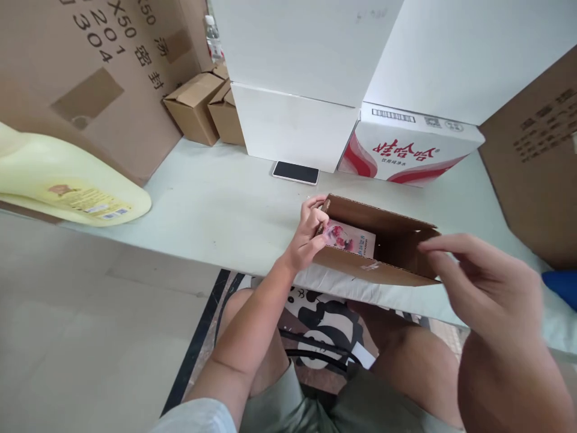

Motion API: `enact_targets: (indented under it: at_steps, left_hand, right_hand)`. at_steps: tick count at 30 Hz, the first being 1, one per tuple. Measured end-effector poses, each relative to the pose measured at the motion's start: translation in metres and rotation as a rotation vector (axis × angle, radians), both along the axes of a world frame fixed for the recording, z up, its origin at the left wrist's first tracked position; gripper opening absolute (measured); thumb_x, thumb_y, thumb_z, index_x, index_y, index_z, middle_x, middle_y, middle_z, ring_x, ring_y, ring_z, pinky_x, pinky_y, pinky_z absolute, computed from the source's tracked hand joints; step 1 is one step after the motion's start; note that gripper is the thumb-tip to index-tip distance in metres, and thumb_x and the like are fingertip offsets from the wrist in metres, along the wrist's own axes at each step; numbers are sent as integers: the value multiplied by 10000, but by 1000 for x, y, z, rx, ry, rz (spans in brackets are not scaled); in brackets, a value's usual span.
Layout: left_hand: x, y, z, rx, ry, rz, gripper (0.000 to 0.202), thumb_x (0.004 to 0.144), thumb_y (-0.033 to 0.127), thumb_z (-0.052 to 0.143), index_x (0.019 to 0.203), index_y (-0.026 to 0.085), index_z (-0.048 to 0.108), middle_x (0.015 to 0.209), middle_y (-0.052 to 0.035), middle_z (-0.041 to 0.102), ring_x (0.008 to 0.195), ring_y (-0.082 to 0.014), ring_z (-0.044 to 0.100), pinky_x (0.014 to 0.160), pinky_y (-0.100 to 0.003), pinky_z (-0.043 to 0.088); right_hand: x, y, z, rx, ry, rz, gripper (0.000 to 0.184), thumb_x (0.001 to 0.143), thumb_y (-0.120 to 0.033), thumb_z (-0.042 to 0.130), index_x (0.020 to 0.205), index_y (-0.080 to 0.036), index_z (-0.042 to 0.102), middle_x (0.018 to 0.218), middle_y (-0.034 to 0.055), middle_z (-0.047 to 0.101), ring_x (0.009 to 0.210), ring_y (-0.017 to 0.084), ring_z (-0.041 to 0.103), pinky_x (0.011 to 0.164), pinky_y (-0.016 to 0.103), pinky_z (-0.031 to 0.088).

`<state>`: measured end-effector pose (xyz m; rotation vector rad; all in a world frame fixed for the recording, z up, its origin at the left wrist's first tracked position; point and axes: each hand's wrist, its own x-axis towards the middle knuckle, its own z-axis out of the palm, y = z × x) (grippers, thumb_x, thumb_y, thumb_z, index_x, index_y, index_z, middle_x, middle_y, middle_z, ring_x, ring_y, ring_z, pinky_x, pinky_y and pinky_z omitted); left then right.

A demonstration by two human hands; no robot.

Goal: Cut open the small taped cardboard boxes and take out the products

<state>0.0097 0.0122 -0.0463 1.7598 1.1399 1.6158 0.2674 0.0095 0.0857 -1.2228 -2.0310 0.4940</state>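
My left hand [308,234] is closed on the left end of an open brown cardboard box [383,270], its thumb and fingers curled over the rim. Inside the box, toward that left end, lies a small pink and white carton [349,237] with a printed red fruit or flower picture. Over the right end of the box is my right hand [487,282], much nearer the camera, thumb and forefinger drawn together in a pinch. Whether anything sits between those fingertips, or whether they touch the box, I cannot make out.
A phone [296,172] lies on the pale tabletop [216,204] behind the box. Further back are a white carton with red print [410,147], white panels [288,126] and small brown boxes [193,111]. Large cartons [103,78] and a yellow bottle [76,177] flank the left.
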Motion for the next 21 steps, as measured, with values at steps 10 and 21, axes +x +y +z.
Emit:
enact_targets:
  at_steps: [10,21]
  left_hand:
    - [5,1,0,82,-70,-91,64,981,307,492,941,260,480,1062,-93,522,1528,-293,345,1273,-548,387]
    - [6,-4,2,28,-91,-43,94,937,309,556,942,260,476,1106,-110,523,1485,-338,406,1121,-506,511]
  right_hand:
    - [-30,105,-40,-309,-865,588,491,837,-437,669,1305,-295,716,1348,93,742,1042,339,749,787,439,627]
    - [-80,67,-26,-57,-1516,418,536,1009,-174,353,1522,-172,508,1362,240,651,891,315,769,662,402,550]
